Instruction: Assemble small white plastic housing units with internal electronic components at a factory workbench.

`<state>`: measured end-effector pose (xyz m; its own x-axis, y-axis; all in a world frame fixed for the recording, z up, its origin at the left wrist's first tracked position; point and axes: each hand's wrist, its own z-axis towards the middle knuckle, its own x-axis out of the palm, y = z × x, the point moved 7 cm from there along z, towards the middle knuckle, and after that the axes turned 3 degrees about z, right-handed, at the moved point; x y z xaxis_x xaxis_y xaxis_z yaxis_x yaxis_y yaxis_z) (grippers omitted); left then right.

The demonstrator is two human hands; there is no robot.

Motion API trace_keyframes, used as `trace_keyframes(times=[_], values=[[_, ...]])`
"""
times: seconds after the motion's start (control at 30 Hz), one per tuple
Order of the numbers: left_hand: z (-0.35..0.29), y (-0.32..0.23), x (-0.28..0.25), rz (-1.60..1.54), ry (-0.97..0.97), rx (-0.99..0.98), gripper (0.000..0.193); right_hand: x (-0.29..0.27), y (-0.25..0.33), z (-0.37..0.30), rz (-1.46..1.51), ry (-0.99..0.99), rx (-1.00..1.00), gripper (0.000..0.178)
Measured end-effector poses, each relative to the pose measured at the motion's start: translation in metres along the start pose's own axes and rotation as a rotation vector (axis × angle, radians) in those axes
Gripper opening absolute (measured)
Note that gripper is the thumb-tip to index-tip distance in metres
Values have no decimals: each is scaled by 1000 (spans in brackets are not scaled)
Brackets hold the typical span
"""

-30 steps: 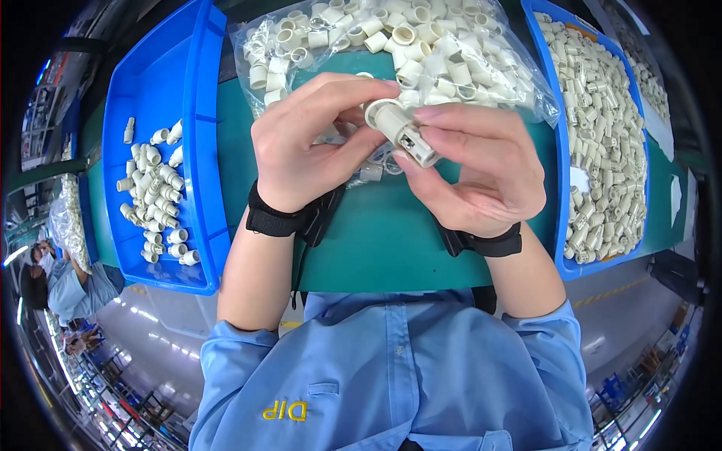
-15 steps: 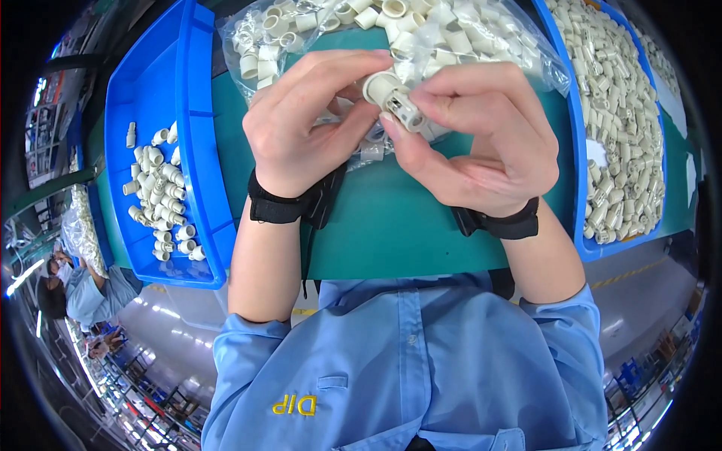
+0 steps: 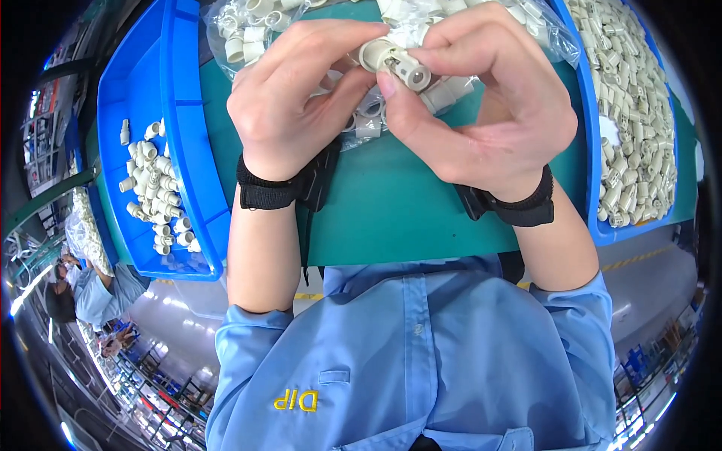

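Between both hands is a cream plastic fitting. It has a wide round collar (image 3: 374,54) and a narrower slotted insert (image 3: 411,71) projecting toward the lower right. My left hand (image 3: 284,105) is closed round the collar, its thumb and forefinger at the rim. Thumb and forefinger of my right hand (image 3: 502,113) pinch the slotted insert, whose round end faces me. Fingers partly hide how deep the insert sits in the collar. Just behind and below the hands lies a clear plastic bag (image 3: 368,134) of loose cream collars.
A blue bin (image 3: 139,71) at the left holds several cream fittings. At the right, another blue bin (image 3: 592,188) is heaped with slotted cream pieces (image 3: 632,113). A green mat (image 3: 391,218) covers the bench. Far left, another person (image 3: 94,297) sits at a bench.
Both hands have moved up in the picture with the fitting, the right hand also slightly rightward. The insert's round end now faces me more. The whole view has shifted a little.
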<state>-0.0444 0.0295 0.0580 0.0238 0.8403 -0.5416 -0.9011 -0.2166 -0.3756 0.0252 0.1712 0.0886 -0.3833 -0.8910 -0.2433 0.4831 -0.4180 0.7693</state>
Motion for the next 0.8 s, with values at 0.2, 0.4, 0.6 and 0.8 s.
trace_keyframes(times=[0.2, 0.4, 0.6, 0.8], values=[[-7, 8, 3, -47, 53, -122, 28, 1, -9, 0, 50, -7, -69, 24], [-5, 12, 4, -223, -29, -196, 38, 3, 1, -1, -53, 30, -207, 24], [-3, 9, 4, -245, -24, -191, 40, 6, -11, -13, 44, 6, -334, 30], [-6, 10, 3, -242, 12, -202, 40, 2, -9, -20, 11, -66, -505, 34]])
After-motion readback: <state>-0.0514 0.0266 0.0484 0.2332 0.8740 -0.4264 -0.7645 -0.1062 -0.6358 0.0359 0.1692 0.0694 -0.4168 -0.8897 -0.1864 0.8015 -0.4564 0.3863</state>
